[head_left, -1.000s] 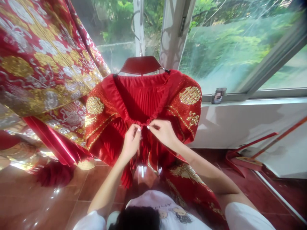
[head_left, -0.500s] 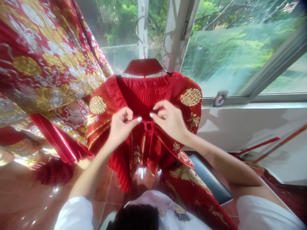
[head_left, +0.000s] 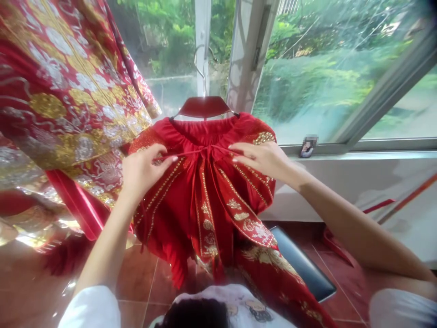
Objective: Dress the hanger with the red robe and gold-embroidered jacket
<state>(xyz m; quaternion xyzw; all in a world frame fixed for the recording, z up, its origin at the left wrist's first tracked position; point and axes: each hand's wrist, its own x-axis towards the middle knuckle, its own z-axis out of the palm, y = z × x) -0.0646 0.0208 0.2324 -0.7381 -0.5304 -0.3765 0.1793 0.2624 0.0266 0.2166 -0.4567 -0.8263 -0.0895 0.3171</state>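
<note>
A red garment (head_left: 170, 214) with gold and silver embroidery hangs on a dark red hanger (head_left: 205, 107) in front of me. A thin red drawstring (head_left: 194, 152) crosses at the middle of its neckline, where the cloth is gathered. My left hand (head_left: 145, 168) is closed on one end of the drawstring, at the left shoulder. On the opposite side my right hand (head_left: 261, 157) pinches the other end, near the right shoulder. Between the hands the drawstring is pulled taut. Narrow embroidered panels (head_left: 206, 209) hang below the crossing.
Another red garment with gold and silver embroidery (head_left: 82, 91) hangs close on the left. Behind stands a window (head_left: 327, 82) with a small object (head_left: 307, 146) on its sill. A dark flat-topped seat (head_left: 300, 264) is at lower right, on red floor tiles (head_left: 136, 273).
Both hands have moved apart, outward from the neckline's middle, drawing the drawstring tight. The neckline has gathered together, and the front edges have come closer.
</note>
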